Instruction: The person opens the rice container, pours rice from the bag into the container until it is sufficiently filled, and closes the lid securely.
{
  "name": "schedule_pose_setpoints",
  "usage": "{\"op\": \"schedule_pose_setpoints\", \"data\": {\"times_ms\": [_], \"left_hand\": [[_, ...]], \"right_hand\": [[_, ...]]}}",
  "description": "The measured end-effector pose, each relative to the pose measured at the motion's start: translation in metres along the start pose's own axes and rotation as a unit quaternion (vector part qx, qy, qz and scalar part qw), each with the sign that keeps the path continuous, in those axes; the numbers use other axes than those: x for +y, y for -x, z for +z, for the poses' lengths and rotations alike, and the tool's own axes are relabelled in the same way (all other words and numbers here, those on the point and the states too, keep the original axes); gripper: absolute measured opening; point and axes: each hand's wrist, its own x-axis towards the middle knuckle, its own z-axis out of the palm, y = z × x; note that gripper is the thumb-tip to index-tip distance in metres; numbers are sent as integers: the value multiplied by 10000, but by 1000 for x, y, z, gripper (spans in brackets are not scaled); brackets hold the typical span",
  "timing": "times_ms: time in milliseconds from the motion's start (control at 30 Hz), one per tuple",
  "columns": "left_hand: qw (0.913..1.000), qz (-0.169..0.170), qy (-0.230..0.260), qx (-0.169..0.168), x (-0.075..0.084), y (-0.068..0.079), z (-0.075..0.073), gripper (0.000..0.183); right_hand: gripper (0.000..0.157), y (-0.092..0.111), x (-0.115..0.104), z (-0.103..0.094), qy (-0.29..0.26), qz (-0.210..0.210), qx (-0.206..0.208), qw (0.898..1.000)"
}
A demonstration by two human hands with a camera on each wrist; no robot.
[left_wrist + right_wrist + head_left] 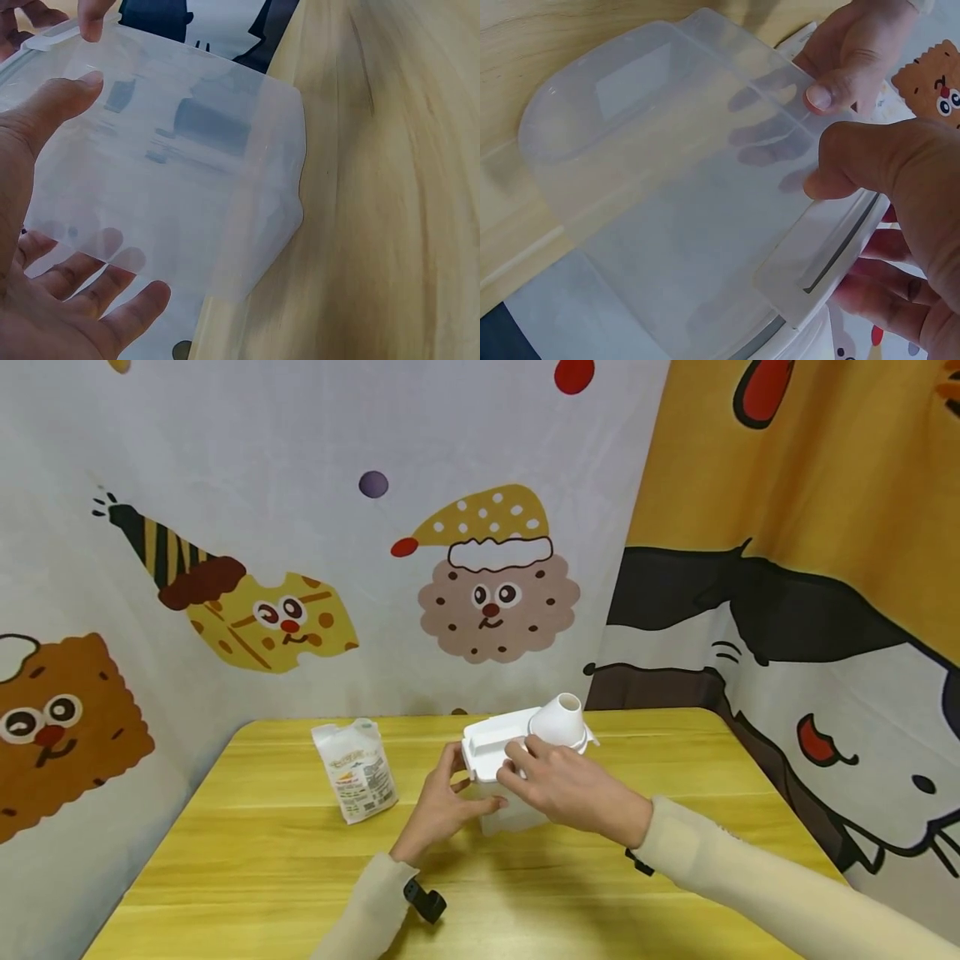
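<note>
A translucent plastic storage container [517,817] stands on the table with a white lid [487,767]. On the lid's right part sits a white cone-shaped spout [558,720], open at its top. My left hand [442,806] holds the container's left end, thumb on the near side and fingers on the far side; the clear wall [202,142] shows between them in the left wrist view. My right hand [562,781] grips the lid's near edge. In the right wrist view its thumb is at the white side latch [810,255] and its fingers reach over the lid.
A white printed bag [356,772] stands upright left of the container. The wood-patterned table [285,885] ends at a cartoon-printed curtain [300,460] behind and on both sides. A black band [426,902] is on the left wrist.
</note>
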Motion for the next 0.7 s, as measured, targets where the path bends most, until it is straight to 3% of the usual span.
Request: {"op": "schedule_pose_setpoints", "data": {"times_ms": [333,700], "left_hand": [[9999,69,-39,80,-1,0,-1,82],[9998,126,-80,92,-2,-2,1,84]], "right_hand": [[32,1,-5,2,424,-131,51,9990],[29,1,-6,3,497,-156,52,9986]]}}
